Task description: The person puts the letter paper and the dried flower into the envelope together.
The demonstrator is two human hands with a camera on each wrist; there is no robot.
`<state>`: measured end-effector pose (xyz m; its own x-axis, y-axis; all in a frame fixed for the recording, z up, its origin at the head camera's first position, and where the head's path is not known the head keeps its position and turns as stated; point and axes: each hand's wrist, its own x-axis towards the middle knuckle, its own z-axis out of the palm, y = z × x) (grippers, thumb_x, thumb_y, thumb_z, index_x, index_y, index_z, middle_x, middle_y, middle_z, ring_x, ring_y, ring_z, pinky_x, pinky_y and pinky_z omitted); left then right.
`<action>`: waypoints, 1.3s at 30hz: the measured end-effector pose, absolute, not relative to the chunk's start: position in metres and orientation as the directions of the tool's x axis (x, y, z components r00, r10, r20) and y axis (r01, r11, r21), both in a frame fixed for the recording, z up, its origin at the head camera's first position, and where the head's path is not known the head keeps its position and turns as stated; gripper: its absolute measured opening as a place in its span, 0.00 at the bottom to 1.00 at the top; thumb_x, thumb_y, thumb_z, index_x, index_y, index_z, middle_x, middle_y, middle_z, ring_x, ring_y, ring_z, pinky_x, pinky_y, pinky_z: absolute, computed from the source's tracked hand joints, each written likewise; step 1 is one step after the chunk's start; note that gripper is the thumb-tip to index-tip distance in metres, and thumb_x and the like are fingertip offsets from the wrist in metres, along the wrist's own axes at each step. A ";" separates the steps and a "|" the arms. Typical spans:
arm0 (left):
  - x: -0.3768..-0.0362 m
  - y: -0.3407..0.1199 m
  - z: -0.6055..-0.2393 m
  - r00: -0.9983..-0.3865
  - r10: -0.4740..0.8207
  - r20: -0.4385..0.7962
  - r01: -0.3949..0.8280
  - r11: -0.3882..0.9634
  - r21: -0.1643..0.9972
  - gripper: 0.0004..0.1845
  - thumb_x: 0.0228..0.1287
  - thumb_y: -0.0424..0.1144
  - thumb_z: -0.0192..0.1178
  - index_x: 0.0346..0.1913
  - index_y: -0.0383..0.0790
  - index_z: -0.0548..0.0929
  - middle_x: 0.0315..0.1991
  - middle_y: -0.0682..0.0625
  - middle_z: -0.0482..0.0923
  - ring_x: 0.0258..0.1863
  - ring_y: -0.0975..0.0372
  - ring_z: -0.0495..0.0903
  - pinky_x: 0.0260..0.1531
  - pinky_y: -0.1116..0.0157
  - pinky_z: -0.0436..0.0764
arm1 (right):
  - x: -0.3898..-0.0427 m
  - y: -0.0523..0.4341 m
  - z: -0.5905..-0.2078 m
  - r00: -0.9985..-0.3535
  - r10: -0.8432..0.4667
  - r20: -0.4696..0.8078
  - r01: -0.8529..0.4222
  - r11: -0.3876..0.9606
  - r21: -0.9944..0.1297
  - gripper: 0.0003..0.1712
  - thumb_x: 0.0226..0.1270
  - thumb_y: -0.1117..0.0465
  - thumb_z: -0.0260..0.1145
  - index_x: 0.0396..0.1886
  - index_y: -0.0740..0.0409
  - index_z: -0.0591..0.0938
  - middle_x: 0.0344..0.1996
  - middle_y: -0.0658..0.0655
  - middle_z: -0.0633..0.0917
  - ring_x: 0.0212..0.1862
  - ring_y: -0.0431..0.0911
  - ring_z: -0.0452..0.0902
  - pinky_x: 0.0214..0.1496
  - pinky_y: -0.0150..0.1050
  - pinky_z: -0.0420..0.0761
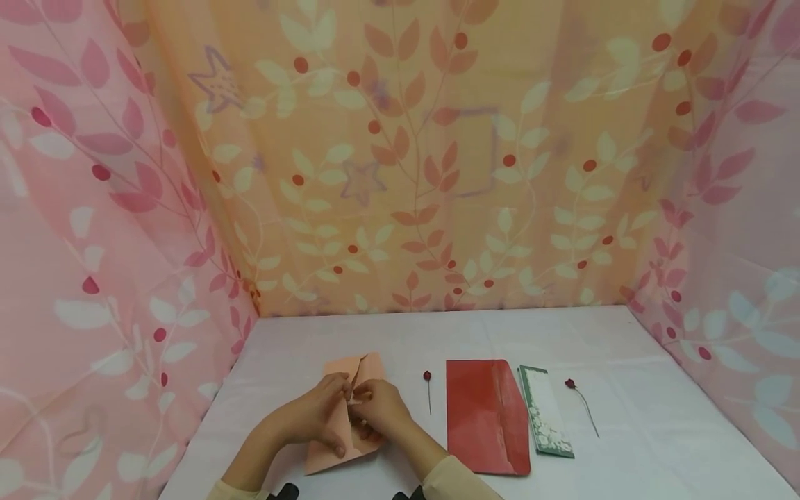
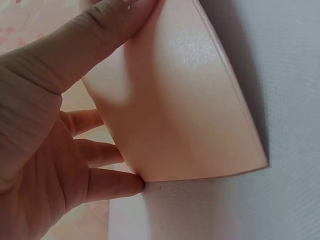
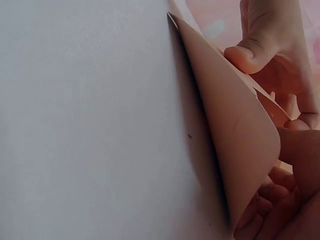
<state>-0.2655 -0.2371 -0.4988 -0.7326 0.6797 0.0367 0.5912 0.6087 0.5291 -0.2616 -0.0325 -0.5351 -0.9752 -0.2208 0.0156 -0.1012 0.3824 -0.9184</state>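
Note:
Both hands work on a peach paper envelope [image 1: 328,460] that is raised at an angle off the white cloth. My left hand [image 1: 314,414] grips its left side; in the left wrist view the thumb [image 2: 107,32] lies over the envelope [image 2: 190,135] and fingers reach its edge. At the flap's opening near the middle, my right hand [image 1: 382,405] pinches the paper edge. The right wrist view shows the curved flap [image 3: 237,135] standing up, with right-hand fingers [image 3: 272,202] curled beneath it. What lies inside the envelope is hidden.
A red envelope [image 1: 475,417] lies right of the hands, beside a white card with a green floral border [image 1: 548,413]. One small red rose on a stem [image 1: 428,376] lies left of the red envelope, another rose [image 1: 570,383] right of the card. Patterned curtains [image 1: 400,208] enclose the table.

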 end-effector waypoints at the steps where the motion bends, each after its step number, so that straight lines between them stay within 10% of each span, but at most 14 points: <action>1: -0.265 -0.237 -0.500 -0.737 0.675 0.027 0.584 0.616 0.529 0.46 0.34 0.63 0.80 0.54 0.47 0.67 0.74 0.39 0.60 0.76 0.42 0.61 0.68 0.42 0.68 | -0.260 -0.031 -0.535 -0.975 -0.220 0.022 -0.107 0.384 -0.917 0.23 0.60 0.56 0.77 0.51 0.63 0.84 0.23 0.49 0.86 0.14 0.40 0.79 0.14 0.34 0.76; 20: -0.260 -0.234 -0.502 -0.749 0.662 -0.029 0.544 0.638 0.545 0.45 0.33 0.62 0.80 0.54 0.53 0.67 0.77 0.38 0.56 0.74 0.40 0.63 0.66 0.43 0.72 | -0.232 0.006 -0.514 -0.934 -0.298 0.196 -0.316 0.436 -0.842 0.13 0.62 0.60 0.75 0.46 0.56 0.87 0.26 0.40 0.84 0.31 0.33 0.76 0.33 0.30 0.77; 39: -0.258 -0.229 -0.496 -0.737 0.675 -0.028 0.568 0.641 0.516 0.44 0.33 0.62 0.81 0.53 0.52 0.68 0.76 0.38 0.58 0.73 0.40 0.65 0.64 0.46 0.75 | -0.219 0.029 -0.509 -0.922 -0.321 0.217 -0.354 0.471 -0.808 0.11 0.63 0.59 0.74 0.45 0.54 0.88 0.30 0.39 0.84 0.29 0.32 0.76 0.31 0.30 0.77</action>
<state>-0.2575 -0.2286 -0.4956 -0.7375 0.6748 -0.0276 0.5675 0.6413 0.5163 -0.2190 0.0285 -0.5090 -0.9219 -0.3212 0.2167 -0.3540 0.4708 -0.8081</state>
